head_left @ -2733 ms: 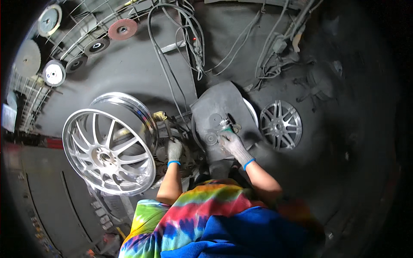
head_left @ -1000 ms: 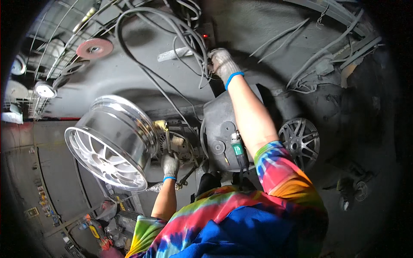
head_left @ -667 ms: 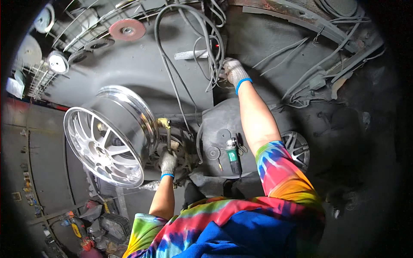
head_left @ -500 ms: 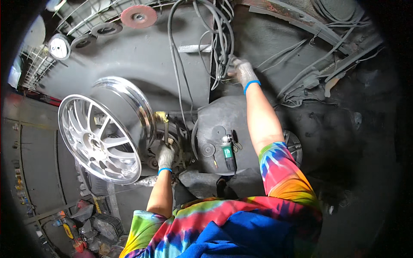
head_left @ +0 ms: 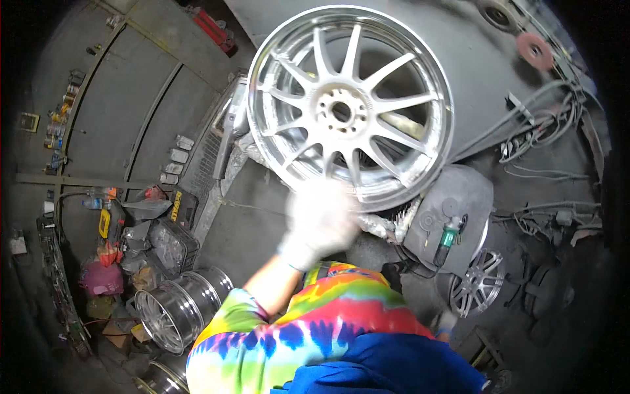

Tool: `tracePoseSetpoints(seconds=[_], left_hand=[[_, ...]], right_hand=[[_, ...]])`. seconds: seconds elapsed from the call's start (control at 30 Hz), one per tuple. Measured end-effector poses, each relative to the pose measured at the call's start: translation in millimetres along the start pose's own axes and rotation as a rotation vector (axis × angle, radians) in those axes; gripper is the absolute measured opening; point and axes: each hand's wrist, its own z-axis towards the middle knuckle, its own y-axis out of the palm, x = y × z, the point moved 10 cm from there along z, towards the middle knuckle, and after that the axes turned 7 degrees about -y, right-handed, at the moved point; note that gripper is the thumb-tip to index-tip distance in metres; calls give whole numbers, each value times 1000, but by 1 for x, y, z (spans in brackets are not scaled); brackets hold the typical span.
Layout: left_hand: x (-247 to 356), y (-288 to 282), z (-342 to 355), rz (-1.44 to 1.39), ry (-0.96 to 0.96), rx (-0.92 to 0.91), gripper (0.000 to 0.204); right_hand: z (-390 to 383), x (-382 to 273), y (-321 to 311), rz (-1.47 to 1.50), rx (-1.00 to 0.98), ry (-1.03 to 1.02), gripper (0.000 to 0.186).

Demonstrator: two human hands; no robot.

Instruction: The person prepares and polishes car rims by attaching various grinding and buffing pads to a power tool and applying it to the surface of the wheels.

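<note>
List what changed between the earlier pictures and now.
The right arm has left the cables on the wall; that hand is now out of sight. The left hand, gloved and blurred, has risen in front of the silver alloy wheel. The view swung left. The wheel stays mounted; the green-tipped tool stays on the grey housing.

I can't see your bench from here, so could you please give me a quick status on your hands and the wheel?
Left hand gloved, blurred, at the silver wheel rim. Right hand out of sight. Nothing between hand and wheel.
</note>
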Motion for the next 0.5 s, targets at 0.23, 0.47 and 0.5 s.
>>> tracePoseSetpoints(seconds=[0.23, 0.47, 0.5], left_hand=[[-469, -83, 1, -158, -739, 351, 44], [-488, -36, 18, -701, -777, -80, 19], [-486, -36, 15, -636, -862, -62, 19]], right_hand=[[-90, -109, 31, 2116, -585, 823, 19], [-58, -66, -77, 1841, -117, 783, 19], [-56, -66, -89, 1810, -65, 782, 19]])
